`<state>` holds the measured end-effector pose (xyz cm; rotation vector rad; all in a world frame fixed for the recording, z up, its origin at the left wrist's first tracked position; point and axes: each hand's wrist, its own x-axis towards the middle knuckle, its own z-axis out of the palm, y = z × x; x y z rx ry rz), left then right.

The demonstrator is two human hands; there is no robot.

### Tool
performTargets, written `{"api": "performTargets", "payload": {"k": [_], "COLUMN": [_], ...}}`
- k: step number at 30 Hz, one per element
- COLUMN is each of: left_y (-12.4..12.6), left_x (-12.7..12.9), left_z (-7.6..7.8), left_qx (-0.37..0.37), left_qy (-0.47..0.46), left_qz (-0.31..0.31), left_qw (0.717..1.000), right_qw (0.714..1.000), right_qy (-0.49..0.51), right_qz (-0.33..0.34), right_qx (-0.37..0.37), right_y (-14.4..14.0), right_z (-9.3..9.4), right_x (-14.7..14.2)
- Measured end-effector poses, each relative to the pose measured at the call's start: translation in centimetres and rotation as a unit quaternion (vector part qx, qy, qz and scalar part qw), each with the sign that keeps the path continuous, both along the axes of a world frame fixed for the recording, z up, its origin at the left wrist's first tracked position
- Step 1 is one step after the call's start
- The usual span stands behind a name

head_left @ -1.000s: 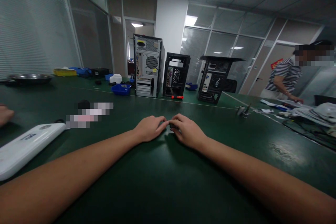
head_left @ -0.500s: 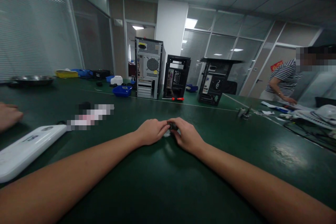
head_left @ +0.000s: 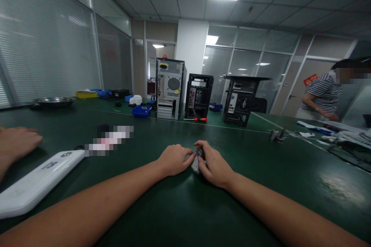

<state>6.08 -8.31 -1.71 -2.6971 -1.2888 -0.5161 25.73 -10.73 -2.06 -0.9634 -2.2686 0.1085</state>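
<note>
Fingers of left hand (head_left: 174, 159) and right hand (head_left: 213, 164) pinch small grey part (head_left: 196, 165); no readable label.

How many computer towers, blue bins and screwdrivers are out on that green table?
Computer towers: 3, one silver-backed and two black.
Blue bins: 2, one in front, one behind.
Red-handled screwdriver: 1.
Total: 6.

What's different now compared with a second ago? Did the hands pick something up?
A second ago the fingertips just met on the table. Now the left hand and right hand pinch a small grey part between them, slightly nearer the body. The other person's hand at the left edge has slid further in. The computer cases and white device stayed put.
</note>
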Motion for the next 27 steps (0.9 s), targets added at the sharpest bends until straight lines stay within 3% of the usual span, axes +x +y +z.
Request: {"api": "performTargets", "payload": {"k": [10,15,19,23,27], "left_y": [-0.4,-0.5,-0.7,-0.6,-0.4], "left_x": [-0.2,-0.1,-0.1,-0.2,-0.3], "left_z": [0.5,0.5,0.5,0.4,0.2], "left_qx": [0.011,0.024,0.032,0.022,0.0], "left_qy": [0.019,0.027,0.018,-0.004,-0.013], "left_qz": [-0.053,-0.052,-0.028,0.022,0.031], "left_qw": [0.998,0.998,0.999,0.999,0.999], "right_qw": [0.994,0.994,0.99,0.982,0.954], "right_qy": [-0.076,-0.089,-0.104,-0.108,-0.161], "right_qz": [-0.08,-0.07,-0.091,-0.154,-0.252], "right_qx": [-0.01,0.005,0.013,0.018,-0.011], "right_y": [0.5,0.4,0.1,0.4,2.0], "right_z": [0.0,-0.2,0.9,3.3,4.7], "right_x": [-0.4,-0.3,0.0,2.4,8.1]}}
